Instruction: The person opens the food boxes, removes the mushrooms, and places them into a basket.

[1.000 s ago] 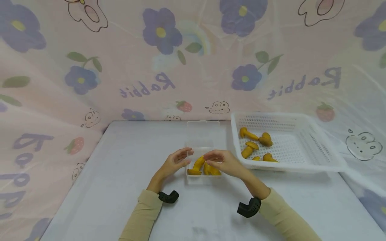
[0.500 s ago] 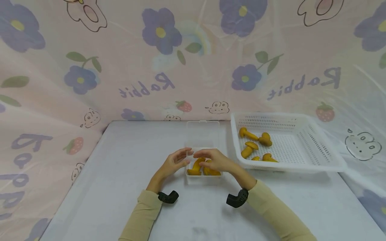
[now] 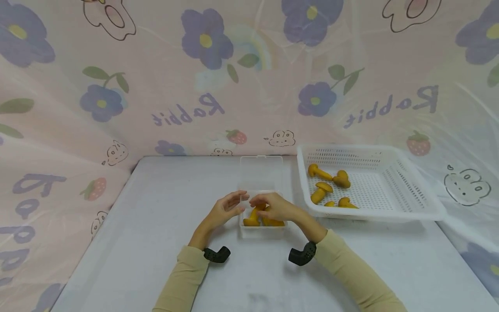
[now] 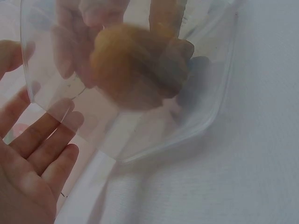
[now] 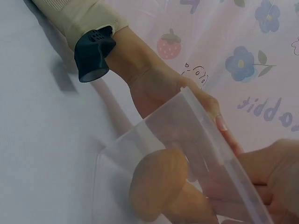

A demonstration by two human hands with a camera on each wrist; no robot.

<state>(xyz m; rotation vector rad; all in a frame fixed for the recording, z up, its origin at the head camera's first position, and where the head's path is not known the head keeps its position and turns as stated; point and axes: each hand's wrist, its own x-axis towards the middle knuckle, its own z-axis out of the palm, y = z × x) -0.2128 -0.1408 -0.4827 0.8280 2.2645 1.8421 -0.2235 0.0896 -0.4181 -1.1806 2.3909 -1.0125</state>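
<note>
A clear plastic box (image 3: 263,230) with its hinged lid (image 3: 261,172) up stands mid-table, holding yellow-brown mushrooms. My right hand (image 3: 277,208) reaches into it from above and pinches the left mushroom (image 3: 251,220) by its stem between thumb and fingers. Beside that one lies another mushroom (image 3: 274,222), partly covered by the hand. Along the box's left side my left hand (image 3: 225,209) rests with relaxed fingers. In the left wrist view, its fingertips overlap the clear wall, and a blurred mushroom (image 4: 135,70) shows through. The right wrist view shows a mushroom (image 5: 156,184) behind the wall.
A white perforated basket (image 3: 383,213) stands to the right, with several more mushrooms (image 3: 321,193) toward its left side. Behind the white table (image 3: 187,182) hangs a curtain printed with flowers and rabbits. Both wrists wear black mounts.
My right hand has moved left within the box, from above the mushrooms to the left mushroom's stem, and that mushroom has shifted slightly. The left hand stays at the box's side.
</note>
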